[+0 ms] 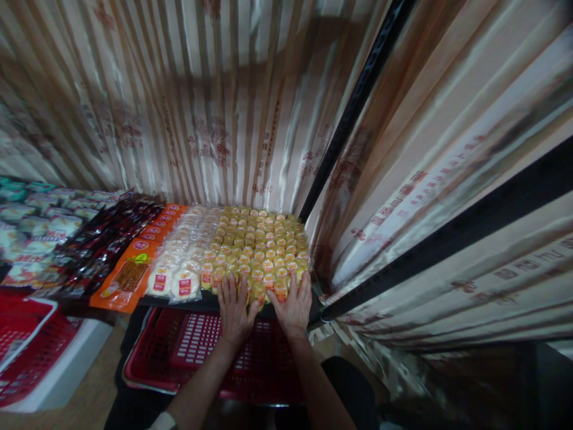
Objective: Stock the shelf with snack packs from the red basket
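Note:
Both my hands rest on the front row of small round yellow packaged snacks (264, 251) laid in rows on a dark shelf. My left hand (234, 307) lies flat with fingers spread over the packs at the shelf's front edge. My right hand (293, 304) lies beside it, fingers stretched out over the neighbouring yellow packs. Neither hand grips anything. To the left of the yellow packs lie white round packs with red labels (179, 280).
Orange packets (129, 275), dark red-black packets (101, 245) and pale green-white packets (31, 227) fill the shelf to the left. Red plastic baskets (179, 352) stand below the shelf. Striped beige curtains (201, 101) hang behind and at the right, with a black rail (353, 107).

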### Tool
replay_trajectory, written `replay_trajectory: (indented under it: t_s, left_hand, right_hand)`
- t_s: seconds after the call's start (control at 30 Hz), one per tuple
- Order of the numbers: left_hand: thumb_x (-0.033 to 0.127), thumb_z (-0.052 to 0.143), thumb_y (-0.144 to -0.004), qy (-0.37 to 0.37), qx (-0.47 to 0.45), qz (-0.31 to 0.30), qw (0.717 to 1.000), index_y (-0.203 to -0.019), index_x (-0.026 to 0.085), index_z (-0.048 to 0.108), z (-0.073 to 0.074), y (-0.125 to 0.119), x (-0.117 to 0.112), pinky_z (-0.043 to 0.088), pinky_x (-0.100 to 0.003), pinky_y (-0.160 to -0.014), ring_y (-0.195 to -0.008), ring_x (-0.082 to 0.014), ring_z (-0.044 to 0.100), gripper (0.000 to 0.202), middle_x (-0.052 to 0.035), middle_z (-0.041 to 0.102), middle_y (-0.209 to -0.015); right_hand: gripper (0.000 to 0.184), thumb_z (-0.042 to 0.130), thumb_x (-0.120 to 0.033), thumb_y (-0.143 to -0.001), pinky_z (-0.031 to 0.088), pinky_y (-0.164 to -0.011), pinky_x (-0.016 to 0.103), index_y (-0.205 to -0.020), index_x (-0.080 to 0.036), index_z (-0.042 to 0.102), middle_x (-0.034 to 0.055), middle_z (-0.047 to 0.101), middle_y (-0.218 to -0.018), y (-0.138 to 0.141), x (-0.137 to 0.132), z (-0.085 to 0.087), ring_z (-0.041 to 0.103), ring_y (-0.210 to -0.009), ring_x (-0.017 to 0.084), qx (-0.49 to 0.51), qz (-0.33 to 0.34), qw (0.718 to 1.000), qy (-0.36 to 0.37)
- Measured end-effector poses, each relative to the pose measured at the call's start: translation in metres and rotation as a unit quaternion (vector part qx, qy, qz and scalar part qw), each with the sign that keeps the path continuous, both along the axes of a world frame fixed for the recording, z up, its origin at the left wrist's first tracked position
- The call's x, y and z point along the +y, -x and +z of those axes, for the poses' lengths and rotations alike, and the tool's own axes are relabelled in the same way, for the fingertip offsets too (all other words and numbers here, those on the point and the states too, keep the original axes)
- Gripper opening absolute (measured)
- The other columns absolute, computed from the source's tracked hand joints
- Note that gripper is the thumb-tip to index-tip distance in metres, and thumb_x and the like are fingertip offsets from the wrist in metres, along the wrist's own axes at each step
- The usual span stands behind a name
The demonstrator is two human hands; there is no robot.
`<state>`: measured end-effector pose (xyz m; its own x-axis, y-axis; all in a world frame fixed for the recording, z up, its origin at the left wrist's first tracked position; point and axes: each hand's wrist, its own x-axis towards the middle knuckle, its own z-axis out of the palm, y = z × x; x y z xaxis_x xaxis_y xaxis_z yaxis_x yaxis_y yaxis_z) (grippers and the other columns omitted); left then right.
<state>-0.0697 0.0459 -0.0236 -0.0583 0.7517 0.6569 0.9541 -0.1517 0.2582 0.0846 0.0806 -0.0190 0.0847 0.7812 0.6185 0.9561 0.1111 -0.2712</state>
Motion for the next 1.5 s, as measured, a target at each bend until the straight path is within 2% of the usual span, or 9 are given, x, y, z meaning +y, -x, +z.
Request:
replay_trajectory:
  t_s: [0.27,0.4,0.6,0.77,0.87,1.07,1.33,1.5]
  left_hand:
    - [0.019,0.047,-0.087,0.009,0.003,-0.005,1.0,-0.145,0.017,0.003,-0.01,0.0,-0.02,0.029,-0.056,-0.105,-0.139,-0.0343,0.004,0.073,-0.0126,-0.001,-0.153]
    - [0.014,0.046,-0.087,-0.001,-0.001,-0.003,1.0,-0.145,0.019,0.005,-0.014,0.003,-0.026,0.029,-0.054,-0.106,-0.14,-0.0324,0.005,0.072,-0.0115,0.001,-0.154]
    - [0.016,0.05,-0.086,-0.003,0.012,-0.007,1.0,-0.145,0.024,0.008,-0.014,0.01,-0.017,0.032,-0.054,-0.104,-0.139,-0.0338,0.007,0.072,-0.0114,0.0,-0.153]
    - [0.016,0.048,-0.088,-0.014,0.005,0.0,1.0,-0.145,0.019,0.007,-0.012,0.009,-0.01,0.034,-0.048,-0.105,-0.139,-0.0303,0.012,0.071,-0.0146,0.01,-0.152]
    - [0.015,0.047,-0.088,-0.017,0.012,0.002,1.0,-0.145,0.017,0.004,-0.011,0.008,-0.008,0.033,-0.048,-0.106,-0.139,-0.0296,0.013,0.071,-0.0155,0.014,-0.151]
    - [0.013,0.049,-0.086,-0.013,0.019,0.0,1.0,-0.145,0.023,0.009,-0.008,0.006,-0.008,0.033,-0.051,-0.106,-0.139,-0.0318,0.012,0.072,-0.0119,0.005,-0.153]
    - [0.007,0.048,-0.084,-0.027,0.017,-0.014,0.999,-0.145,0.027,0.009,-0.004,0.002,-0.008,0.032,-0.052,-0.106,-0.139,-0.0308,0.012,0.075,-0.0089,0.002,-0.153]
    - [0.007,0.045,-0.084,-0.029,0.004,-0.01,1.0,-0.145,0.023,0.009,-0.006,0.001,-0.006,0.032,-0.052,-0.106,-0.139,-0.0305,0.014,0.073,-0.0118,0.009,-0.153]
  right_hand:
    - [0.083,0.04,-0.068,-0.079,0.031,-0.099,0.052,-0.14,-0.013,0.029,0.0205,0.015,-0.149,-0.001,0.001,-0.002,0.018,-0.134,0.035,0.008,0.005,1.0,-0.004]
    - [0.084,0.039,-0.07,-0.078,0.032,-0.099,0.051,-0.138,-0.012,0.032,0.0211,0.017,-0.148,0.0,0.001,0.0,0.019,-0.134,0.035,0.004,-0.002,1.0,0.001]
    - [0.086,0.041,-0.071,-0.076,0.032,-0.099,0.052,-0.138,-0.012,0.033,0.0219,0.019,-0.147,0.0,0.001,0.001,0.02,-0.134,0.035,0.007,-0.001,1.0,0.0]
    - [0.085,0.041,-0.07,-0.077,0.031,-0.1,0.052,-0.139,-0.013,0.031,0.0206,0.016,-0.149,0.001,0.001,-0.001,0.018,-0.134,0.035,0.015,-0.001,1.0,0.003]
    - [0.083,0.041,-0.069,-0.078,0.031,-0.1,0.053,-0.139,-0.013,0.031,0.0205,0.016,-0.149,0.0,0.001,-0.001,0.019,-0.134,0.035,0.016,0.001,1.0,0.001]
    - [0.083,0.04,-0.069,-0.078,0.031,-0.1,0.053,-0.139,-0.013,0.03,0.0199,0.014,-0.149,0.0,0.002,-0.002,0.018,-0.134,0.035,0.018,0.004,1.0,-0.003]
    - [0.083,0.042,-0.069,-0.078,0.032,-0.099,0.052,-0.139,-0.013,0.031,0.0203,0.016,-0.149,0.0,0.001,-0.001,0.019,-0.134,0.035,0.015,0.001,1.0,-0.003]
    - [0.082,0.04,-0.068,-0.079,0.031,-0.1,0.052,-0.138,-0.011,0.032,0.0202,0.013,-0.15,0.0,0.001,-0.001,0.016,-0.135,0.034,0.01,0.002,1.0,-0.001]
